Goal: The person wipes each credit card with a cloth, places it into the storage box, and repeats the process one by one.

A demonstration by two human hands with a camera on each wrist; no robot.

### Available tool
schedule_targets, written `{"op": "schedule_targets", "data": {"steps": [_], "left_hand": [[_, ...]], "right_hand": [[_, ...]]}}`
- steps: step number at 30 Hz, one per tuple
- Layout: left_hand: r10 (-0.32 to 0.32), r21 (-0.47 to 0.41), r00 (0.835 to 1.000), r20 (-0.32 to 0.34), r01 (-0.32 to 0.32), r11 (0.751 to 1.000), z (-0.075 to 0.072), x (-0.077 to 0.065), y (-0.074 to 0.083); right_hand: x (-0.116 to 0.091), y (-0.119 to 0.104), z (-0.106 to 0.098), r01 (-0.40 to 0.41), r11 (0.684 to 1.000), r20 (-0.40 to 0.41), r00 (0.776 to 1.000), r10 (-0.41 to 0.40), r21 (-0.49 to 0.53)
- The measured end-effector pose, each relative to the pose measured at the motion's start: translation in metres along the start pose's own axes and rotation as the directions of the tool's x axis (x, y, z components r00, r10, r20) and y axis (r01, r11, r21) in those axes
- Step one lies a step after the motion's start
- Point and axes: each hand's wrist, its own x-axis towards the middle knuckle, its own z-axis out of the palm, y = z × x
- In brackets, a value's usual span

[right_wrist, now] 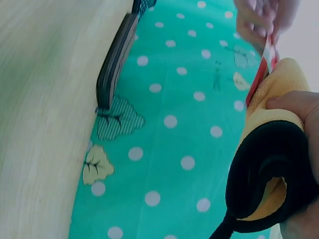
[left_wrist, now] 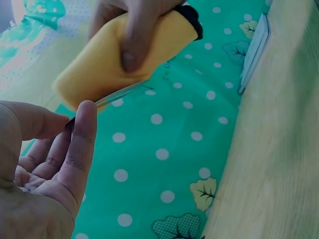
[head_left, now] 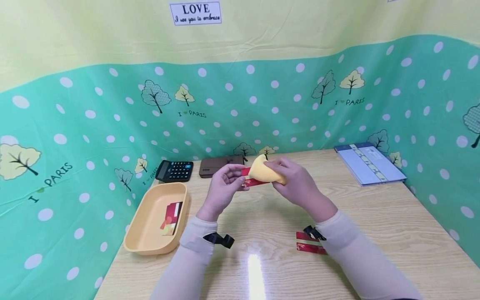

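My left hand (head_left: 222, 189) pinches a red card (head_left: 256, 182) by its edge between thumb and fingers, held up above the table. A folded yellow cloth (head_left: 260, 170) with black edging lies against the card and hides much of its face. Gripping that cloth is my right hand (head_left: 298, 183), its thumb pressed into the fabric in the left wrist view. From the right wrist, the black-trimmed end of the cloth (right_wrist: 279, 94) shows rolled over on itself, with the card's red edge (right_wrist: 257, 83) beyond it.
A peach tray (head_left: 140, 223) with several cards (head_left: 171, 217) stands at the left. Behind it are a black calculator (head_left: 174, 171) and a brown wallet (head_left: 221, 163). A blue-white folder (head_left: 369, 163) lies at the back right. Another red card (head_left: 309, 242) lies by the right forearm.
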Motion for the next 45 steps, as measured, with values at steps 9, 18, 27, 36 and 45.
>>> {"op": "schedule_targets", "data": {"steps": [9, 18, 27, 36, 45], "left_hand": [[0.038, -0.046, 0.998, -0.045, -0.040, 0.998, -0.008, 0.000, 0.004], [0.012, -0.026, 1.000, -0.007, -0.012, 1.000, -0.005, -0.003, 0.005], [0.045, -0.039, 0.998, -0.040, -0.047, 0.998, -0.003, 0.000, 0.000], [0.023, -0.042, 1.000, -0.005, -0.023, 0.999, -0.003, -0.002, 0.004], [0.045, -0.043, 0.999, -0.001, -0.045, 0.998, -0.001, -0.001, 0.000]], "right_hand": [[0.002, -0.009, -0.001, 0.102, 0.994, 0.018, 0.995, -0.101, -0.040], [0.000, -0.001, -0.002, 0.017, 0.995, -0.037, 0.999, -0.020, -0.097], [-0.001, -0.009, 0.001, 0.134, 0.988, 0.012, 0.991, -0.133, -0.078], [-0.001, 0.001, -0.006, 0.011, 0.994, -0.026, 1.000, -0.014, -0.110], [0.000, -0.009, 0.001, 0.120, 0.990, -0.023, 0.992, -0.122, -0.073]]}}
